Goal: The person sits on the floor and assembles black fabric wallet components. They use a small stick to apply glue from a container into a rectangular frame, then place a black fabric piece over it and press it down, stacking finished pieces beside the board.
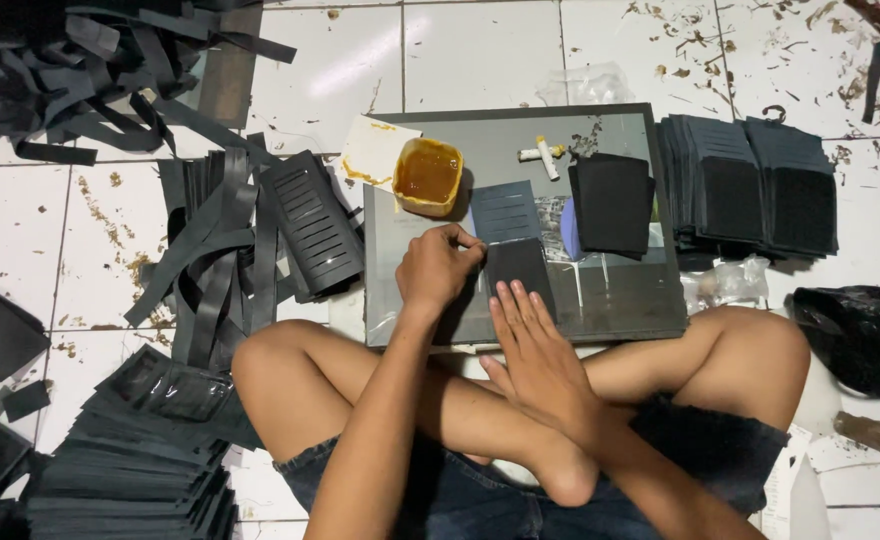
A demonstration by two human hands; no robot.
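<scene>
Two hands on one dark rectangular leather panel (520,268): left hand (438,268) pinching its top edge, right hand (532,345) spread flat, pressing. Gluing step, I reckon; next needs careful alignment.

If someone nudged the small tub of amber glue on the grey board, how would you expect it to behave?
The glue tub looks small, light and open-topped, so a push would likely slide it across the smooth grey board. Because it is low and wide, tipping seems unlikely, though a hard knock might slop glue. Its rim looks smeared, so it is probably sticky to grip.
</scene>
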